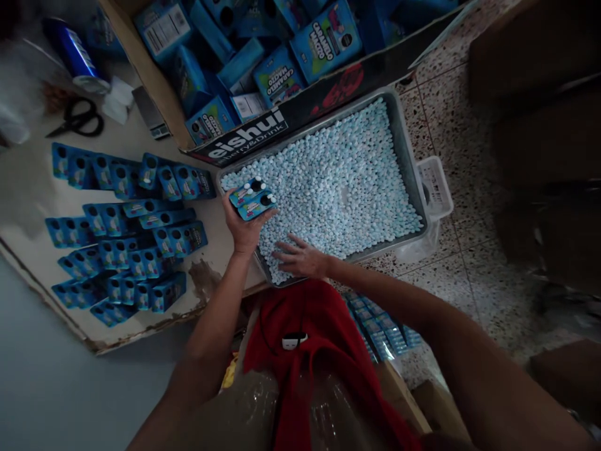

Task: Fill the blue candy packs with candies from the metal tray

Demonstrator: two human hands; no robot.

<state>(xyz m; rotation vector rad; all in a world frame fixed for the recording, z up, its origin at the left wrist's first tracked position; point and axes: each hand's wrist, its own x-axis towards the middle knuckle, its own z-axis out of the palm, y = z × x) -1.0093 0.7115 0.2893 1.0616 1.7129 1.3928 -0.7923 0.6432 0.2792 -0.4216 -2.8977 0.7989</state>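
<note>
My left hand (246,232) is wrapped round two small blue candy boxes (253,205) at the tray's near left corner. Each box has a round dark hole, and a few white candies lie on top by the holes. My right hand (303,259) rests on the pale blue and white candies (328,181), its fingers spread apart and touching them. Those candies fill a wide metal tray (407,141). Whether any candy sits under the right palm is hidden.
Rows of blue boxes (117,244) stand on the worn table (206,232) at left. Behind the tray is a large carton (201,153) of blue boxes. Scissors (79,119) and a blue can (77,59) lie far left. A clear plastic container (436,188) adjoins the tray's right side.
</note>
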